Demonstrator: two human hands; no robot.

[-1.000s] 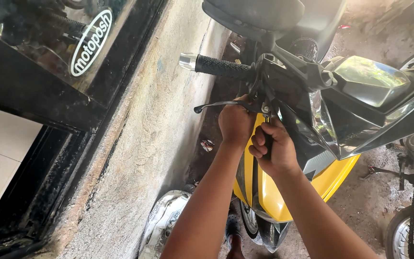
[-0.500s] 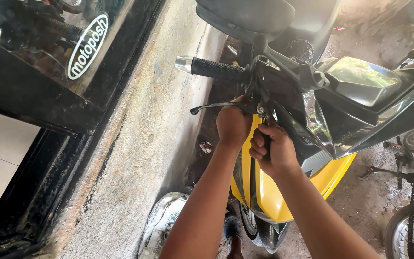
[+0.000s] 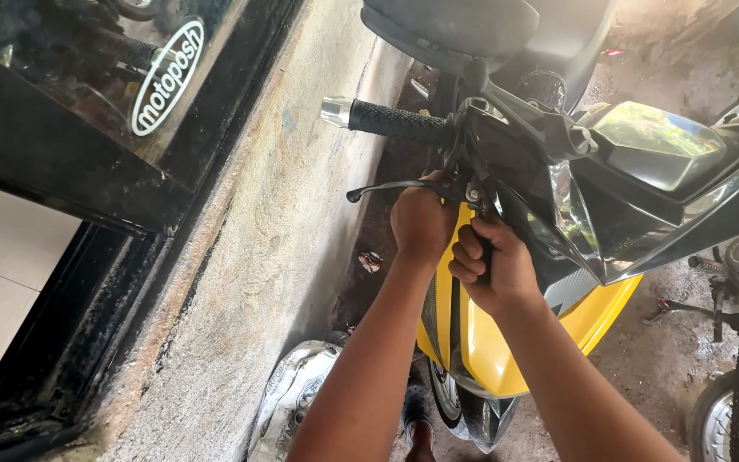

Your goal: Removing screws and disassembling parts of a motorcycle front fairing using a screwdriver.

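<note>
Lever [image 3: 395, 186]: thin, stiff metal; I'd grip near its pivot. My left hand [image 3: 421, 221] fisted under it; right hand [image 3: 489, 269] clamped on a tool [image 3: 484, 250].

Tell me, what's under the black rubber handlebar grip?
Below the black rubber handlebar grip sits a thin black lever. The left hand covers the lever's inner end; the right hand is closed nearby.

A slim black brake lever [image 3: 395, 186] juts leftward from its mount below the handlebar, ending in a small ball tip, roughly level. Above it runs the black ribbed grip [image 3: 397, 123] with a shiny metal end cap. A dark tool handle [image 3: 484, 254] stands upright just below the lever mount, mostly hidden.
</note>
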